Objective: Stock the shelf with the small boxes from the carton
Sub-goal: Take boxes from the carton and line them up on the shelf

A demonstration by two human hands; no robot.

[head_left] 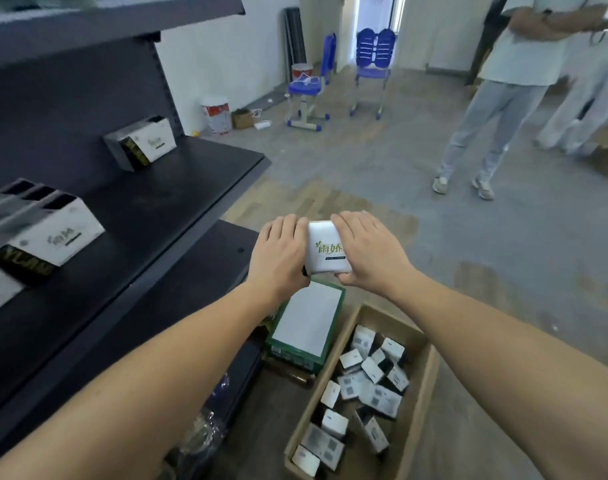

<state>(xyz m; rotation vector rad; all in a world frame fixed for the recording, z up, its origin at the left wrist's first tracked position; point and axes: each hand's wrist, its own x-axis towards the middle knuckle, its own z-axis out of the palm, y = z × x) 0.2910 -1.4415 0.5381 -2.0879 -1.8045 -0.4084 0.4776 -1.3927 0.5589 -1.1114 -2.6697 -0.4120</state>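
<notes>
Both hands are out in front at mid-scene, clamped on one small white box (326,247) with green lettering. The left hand (282,255) grips its left side with fingers curled over the top edge, and the right hand (366,249) covers its right side, thumb under the near corner. The held box is in the air, above the floor and a green-edged box (307,325) lying below it.

Near and right of that, an open brown carton (415,393) sits on the floor with many small white-and-black boxes (371,382) jumbled inside.

On the left stands the dark shelf (164,202). Its middle board carries one group of boxes (141,142) at the far end and another group of boxes (47,233) nearer, at the left edge.

Far across the floor are two blue chairs (371,64), a white bucket (216,114) by the wall, and a standing person (496,109) at the right.
</notes>
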